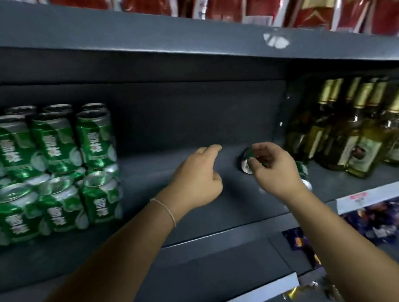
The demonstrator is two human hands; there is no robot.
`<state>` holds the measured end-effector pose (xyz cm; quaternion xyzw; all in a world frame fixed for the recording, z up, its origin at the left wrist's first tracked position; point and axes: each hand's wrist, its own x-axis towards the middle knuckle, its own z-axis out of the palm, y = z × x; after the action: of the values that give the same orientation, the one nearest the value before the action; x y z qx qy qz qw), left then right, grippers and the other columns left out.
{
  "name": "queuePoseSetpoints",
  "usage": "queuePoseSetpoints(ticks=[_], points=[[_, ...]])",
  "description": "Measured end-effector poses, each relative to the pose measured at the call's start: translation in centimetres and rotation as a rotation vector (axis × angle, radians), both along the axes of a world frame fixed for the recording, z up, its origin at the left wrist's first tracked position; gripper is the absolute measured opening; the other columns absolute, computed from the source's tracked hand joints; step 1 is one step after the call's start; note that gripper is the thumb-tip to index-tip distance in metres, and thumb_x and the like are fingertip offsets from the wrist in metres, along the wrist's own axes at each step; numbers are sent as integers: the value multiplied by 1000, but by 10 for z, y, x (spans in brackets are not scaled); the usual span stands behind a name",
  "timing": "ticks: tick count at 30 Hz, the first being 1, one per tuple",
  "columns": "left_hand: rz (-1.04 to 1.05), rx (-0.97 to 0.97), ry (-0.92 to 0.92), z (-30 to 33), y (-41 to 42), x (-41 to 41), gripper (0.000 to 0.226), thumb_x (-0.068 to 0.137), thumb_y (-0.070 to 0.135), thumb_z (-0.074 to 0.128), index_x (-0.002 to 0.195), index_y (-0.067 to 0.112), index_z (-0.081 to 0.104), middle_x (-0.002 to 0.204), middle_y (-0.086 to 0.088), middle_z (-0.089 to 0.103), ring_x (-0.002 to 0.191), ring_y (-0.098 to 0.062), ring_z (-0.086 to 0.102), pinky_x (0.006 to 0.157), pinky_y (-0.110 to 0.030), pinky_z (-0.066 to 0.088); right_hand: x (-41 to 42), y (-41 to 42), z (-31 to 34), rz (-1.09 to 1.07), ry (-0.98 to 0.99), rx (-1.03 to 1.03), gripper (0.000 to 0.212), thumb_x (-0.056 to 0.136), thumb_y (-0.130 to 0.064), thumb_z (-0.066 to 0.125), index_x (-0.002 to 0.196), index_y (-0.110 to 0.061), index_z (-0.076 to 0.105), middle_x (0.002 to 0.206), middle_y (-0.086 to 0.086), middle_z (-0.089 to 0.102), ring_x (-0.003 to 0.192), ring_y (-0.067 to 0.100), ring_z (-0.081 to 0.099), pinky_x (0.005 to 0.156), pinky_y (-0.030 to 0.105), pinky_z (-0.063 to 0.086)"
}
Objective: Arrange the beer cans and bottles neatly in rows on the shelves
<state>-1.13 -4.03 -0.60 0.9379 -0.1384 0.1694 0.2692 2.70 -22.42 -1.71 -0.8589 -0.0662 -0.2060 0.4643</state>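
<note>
Grey metal shelf (pixel 200 214) carries stacked green beer cans (pixel 47 166) at nine o'clock and gold-capped glass bottles (pixel 354 132) at three. Right hand (pixel 275 167) curls round what seems a lying green can (pixel 247 161); left hand (pixel 196 175) hovers, fingers relaxed.

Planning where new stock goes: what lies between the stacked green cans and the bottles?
Head view: mostly bare shelf, both hands, one green can by the right hand.
</note>
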Motion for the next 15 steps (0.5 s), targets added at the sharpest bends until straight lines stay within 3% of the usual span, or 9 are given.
queuePoseSetpoints(ticks=[3, 8, 15], points=[[-39, 20, 35, -7, -43, 23, 62, 85, 9, 45, 146, 17, 34, 144, -7, 45, 126, -27, 48, 105, -37, 41, 19, -50, -11, -106, 80, -45, 34, 87, -18, 68, 120, -12, 63, 110, 5, 68, 103, 23, 64, 94, 37, 52], [-98, 36, 91, -16, -101, 47, 55, 84, 5, 45, 138, 12, 43, 136, -11, 50, 120, -31, 51, 99, -39, 44, 46, -110, -32, -262, 173, -239, 54, 83, -36, 69, 130, -13, 57, 126, 17, 58, 121, 35, 51, 104, 45, 43], [-130, 57, 152, -29, -141, 69, 56, 80, 1, 46, 135, 10, 46, 135, -11, 51, 120, -31, 50, 98, -41, 45, 61, -133, -54, -261, 366, -252, 87, 76, -57, 72, 144, -17, 36, 137, 17, 43, 131, 38, 40, 107, 39, 37]])
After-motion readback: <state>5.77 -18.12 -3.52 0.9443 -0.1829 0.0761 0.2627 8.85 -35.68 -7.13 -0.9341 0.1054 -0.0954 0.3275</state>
